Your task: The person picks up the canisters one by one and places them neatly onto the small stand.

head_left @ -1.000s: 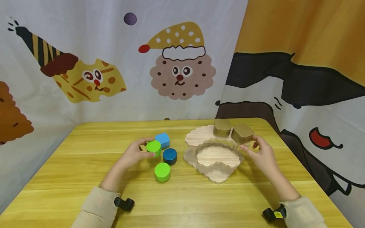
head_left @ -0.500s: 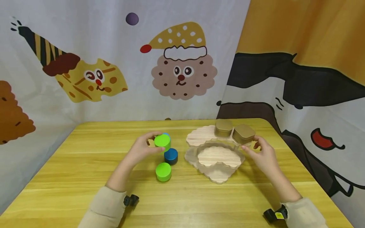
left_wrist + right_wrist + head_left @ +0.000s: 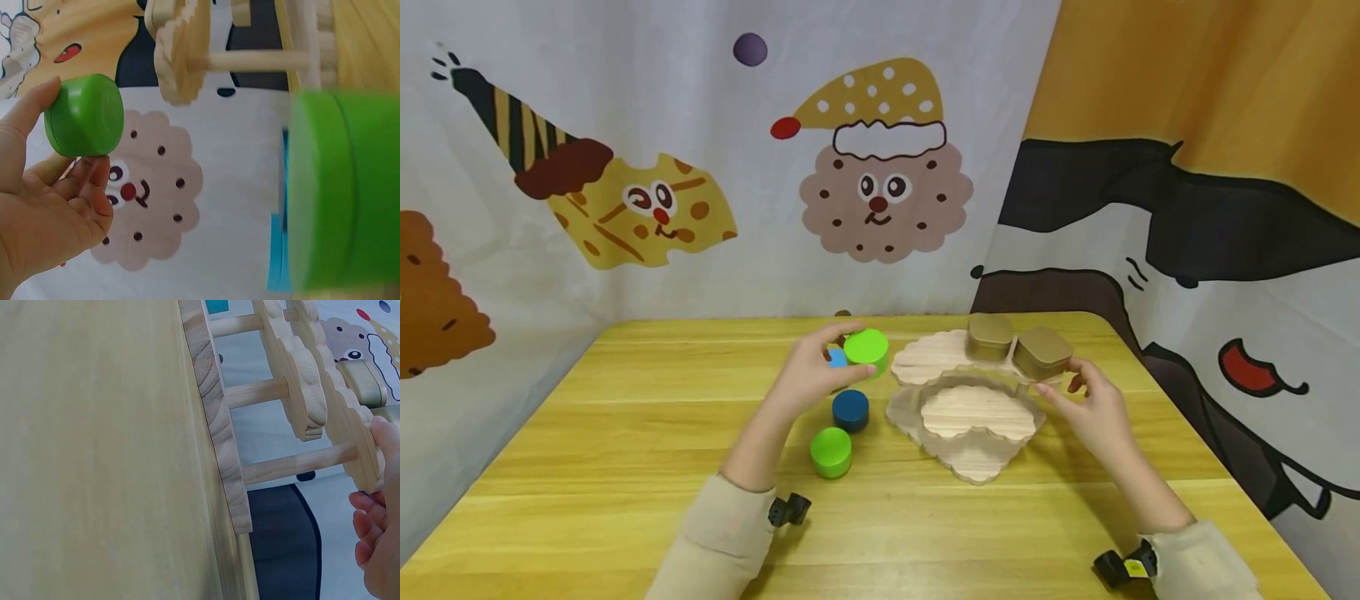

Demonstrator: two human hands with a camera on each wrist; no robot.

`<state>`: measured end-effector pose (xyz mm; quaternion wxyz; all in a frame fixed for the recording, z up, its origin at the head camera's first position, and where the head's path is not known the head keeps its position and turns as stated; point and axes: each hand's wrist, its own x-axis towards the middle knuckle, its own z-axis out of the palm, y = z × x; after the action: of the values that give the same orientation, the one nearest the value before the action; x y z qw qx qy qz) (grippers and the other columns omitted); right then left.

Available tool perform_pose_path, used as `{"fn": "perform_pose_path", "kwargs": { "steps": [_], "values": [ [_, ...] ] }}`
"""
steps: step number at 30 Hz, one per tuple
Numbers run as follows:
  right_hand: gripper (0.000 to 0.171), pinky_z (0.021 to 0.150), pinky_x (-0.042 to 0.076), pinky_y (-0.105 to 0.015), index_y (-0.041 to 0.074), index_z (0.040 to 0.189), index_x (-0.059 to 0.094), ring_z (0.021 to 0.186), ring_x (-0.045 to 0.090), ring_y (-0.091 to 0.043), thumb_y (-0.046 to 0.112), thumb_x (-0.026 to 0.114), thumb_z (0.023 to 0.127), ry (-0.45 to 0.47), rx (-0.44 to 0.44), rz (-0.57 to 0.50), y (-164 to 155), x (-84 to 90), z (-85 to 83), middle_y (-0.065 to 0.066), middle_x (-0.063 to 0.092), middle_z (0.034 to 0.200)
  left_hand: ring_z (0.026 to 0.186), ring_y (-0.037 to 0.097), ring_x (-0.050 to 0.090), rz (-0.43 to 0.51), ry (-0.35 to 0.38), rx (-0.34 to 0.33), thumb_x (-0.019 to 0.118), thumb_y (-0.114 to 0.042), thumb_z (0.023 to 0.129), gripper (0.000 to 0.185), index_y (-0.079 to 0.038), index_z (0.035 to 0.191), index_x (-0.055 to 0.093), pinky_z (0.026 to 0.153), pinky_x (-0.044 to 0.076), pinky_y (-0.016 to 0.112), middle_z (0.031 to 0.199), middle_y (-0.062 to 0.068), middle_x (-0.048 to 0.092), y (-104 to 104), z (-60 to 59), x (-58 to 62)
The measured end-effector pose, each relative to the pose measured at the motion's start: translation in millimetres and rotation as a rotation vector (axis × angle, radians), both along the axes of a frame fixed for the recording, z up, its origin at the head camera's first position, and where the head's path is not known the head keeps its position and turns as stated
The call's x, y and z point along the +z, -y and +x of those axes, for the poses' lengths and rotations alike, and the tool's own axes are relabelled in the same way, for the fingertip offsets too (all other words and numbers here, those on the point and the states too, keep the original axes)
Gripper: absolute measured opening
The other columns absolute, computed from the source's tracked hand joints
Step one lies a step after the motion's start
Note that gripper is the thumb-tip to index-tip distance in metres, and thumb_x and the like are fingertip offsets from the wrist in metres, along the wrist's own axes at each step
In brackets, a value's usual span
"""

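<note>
My left hand (image 3: pixel 816 373) holds a green round tin (image 3: pixel 866 350) in its fingertips, lifted above the table just left of a tiered wooden stand (image 3: pixel 973 412). The same green round tin (image 3: pixel 86 116) shows in the left wrist view, pinched between thumb and fingers. My right hand (image 3: pixel 1086 404) holds the right edge of the stand's upper shelf (image 3: pixel 361 450). Two gold tins (image 3: pixel 988 336) (image 3: pixel 1042 351) sit on that upper shelf. On the table lie a dark blue tin (image 3: pixel 851 409), a second green tin (image 3: pixel 831 451) and a light blue tin (image 3: pixel 836 358), partly hidden behind my left hand.
The yellow wooden table (image 3: pixel 587 467) is backed by cartoon-printed curtains (image 3: pixel 700 167). The stand's lower wooden shelf (image 3: pixel 976 412) carries nothing. The table's right edge (image 3: pixel 1217 467) runs close to my right forearm.
My left hand lifted the green tin off the table and carried it right and up toward the stand. The right hand stayed on the stand.
</note>
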<state>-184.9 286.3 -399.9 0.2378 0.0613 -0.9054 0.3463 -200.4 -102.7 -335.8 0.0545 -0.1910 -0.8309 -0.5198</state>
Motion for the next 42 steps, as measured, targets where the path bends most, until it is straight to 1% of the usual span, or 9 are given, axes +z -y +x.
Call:
{"fn": "perform_pose_path", "kwargs": {
  "steps": [3, 4, 6, 11, 15, 19, 25, 34, 42],
  "values": [
    [0.046, 0.057, 0.033, -0.029, -0.002, 0.116, 0.056, 0.072, 0.042, -0.022, 0.026, 0.075, 0.085, -0.004, -0.002, -0.002, 0, 0.0, -0.5, -0.013, 0.052, 0.087, 0.091, 0.025, 0.051, 0.009, -0.018, -0.011, 0.081, -0.026, 0.078, 0.056, -0.017, 0.130, 0.060, 0.069, 0.044, 0.037, 0.118, -0.003, 0.060, -13, -2.6, 3.4],
    [0.046, 0.057, 0.033, -0.029, -0.002, 0.116, 0.056, 0.071, 0.042, -0.023, 0.026, 0.075, 0.085, -0.005, -0.002, -0.001, 0, 0.0, -0.7, -0.013, 0.052, 0.087, 0.095, 0.024, 0.051, 0.012, -0.025, -0.017, 0.081, -0.025, 0.078, 0.056, -0.016, 0.129, 0.061, 0.072, 0.044, 0.037, 0.118, -0.003, 0.060, -17, -3.5, 4.2],
    [0.046, 0.057, 0.033, -0.029, -0.002, 0.116, 0.056, 0.071, 0.042, -0.022, 0.026, 0.075, 0.085, -0.006, -0.002, 0.001, 0, 0.0, -1.0, -0.013, 0.052, 0.087, 0.100, 0.021, 0.051, 0.020, -0.028, -0.020, 0.081, -0.024, 0.078, 0.056, -0.014, 0.129, 0.061, 0.073, 0.046, 0.037, 0.116, -0.003, 0.060, -25, -4.9, 5.8],
    [0.046, 0.057, 0.033, -0.029, -0.002, 0.116, 0.056, 0.071, 0.042, -0.022, 0.027, 0.074, 0.085, 0.001, 0.001, -0.001, 0, 0.2, -0.6, -0.015, 0.053, 0.087, 0.098, 0.024, 0.051, 0.060, -0.011, -0.031, 0.082, -0.023, 0.077, 0.058, -0.012, 0.130, 0.060, 0.061, 0.043, 0.032, 0.108, 0.000, 0.060, -42, -8.3, 7.5],
    [0.046, 0.058, 0.033, -0.028, -0.003, 0.116, 0.055, 0.073, 0.042, -0.022, 0.026, 0.074, 0.085, -0.003, -0.001, -0.005, 0, -0.6, 0.0, -0.017, 0.053, 0.088, 0.098, 0.026, 0.052, 0.050, -0.004, -0.042, 0.081, -0.025, 0.078, 0.059, -0.011, 0.131, 0.059, 0.060, 0.043, 0.030, 0.106, 0.001, 0.060, -57, -15.3, 5.6],
    [0.046, 0.060, 0.033, -0.029, -0.002, 0.116, 0.056, 0.075, 0.043, -0.022, 0.026, 0.075, 0.085, -0.011, -0.002, -0.001, 0, -1.9, -0.3, -0.017, 0.054, 0.088, 0.098, 0.019, 0.051, 0.023, -0.003, -0.030, 0.082, -0.026, 0.077, 0.062, -0.011, 0.132, 0.058, 0.065, 0.047, 0.029, 0.110, 0.000, 0.060, -69, -22.2, 3.0],
    [0.045, 0.061, 0.032, -0.030, -0.003, 0.115, 0.056, 0.075, 0.044, -0.023, 0.026, 0.074, 0.085, -0.010, -0.002, 0.000, 0, -1.8, -0.3, -0.015, 0.053, 0.088, 0.099, 0.019, 0.052, 0.003, -0.008, -0.014, 0.082, -0.024, 0.077, 0.062, -0.008, 0.131, 0.058, 0.073, 0.047, 0.030, 0.114, 0.004, 0.060, -81, -29.9, 1.3],
    [0.046, 0.062, 0.032, -0.030, -0.004, 0.116, 0.055, 0.075, 0.043, -0.023, 0.025, 0.074, 0.085, -0.016, 0.002, 0.007, 0, -0.8, 0.1, -0.015, 0.053, 0.088, 0.099, 0.018, 0.052, -0.005, 0.015, -0.023, 0.082, -0.023, 0.077, 0.062, -0.010, 0.132, 0.057, 0.073, 0.048, 0.028, 0.120, 0.003, 0.058, -95, -39.0, -1.7],
    [0.046, 0.060, 0.032, -0.029, -0.004, 0.116, 0.055, 0.074, 0.043, -0.023, 0.025, 0.074, 0.085, -0.020, 0.005, 0.004, 1, -0.6, 0.8, -0.015, 0.053, 0.088, 0.099, 0.018, 0.052, 0.001, 0.025, -0.012, 0.083, -0.022, 0.076, 0.062, -0.010, 0.132, 0.058, 0.076, 0.048, 0.028, 0.117, 0.004, 0.060, -101, -43.6, -4.8]
  ]
}}
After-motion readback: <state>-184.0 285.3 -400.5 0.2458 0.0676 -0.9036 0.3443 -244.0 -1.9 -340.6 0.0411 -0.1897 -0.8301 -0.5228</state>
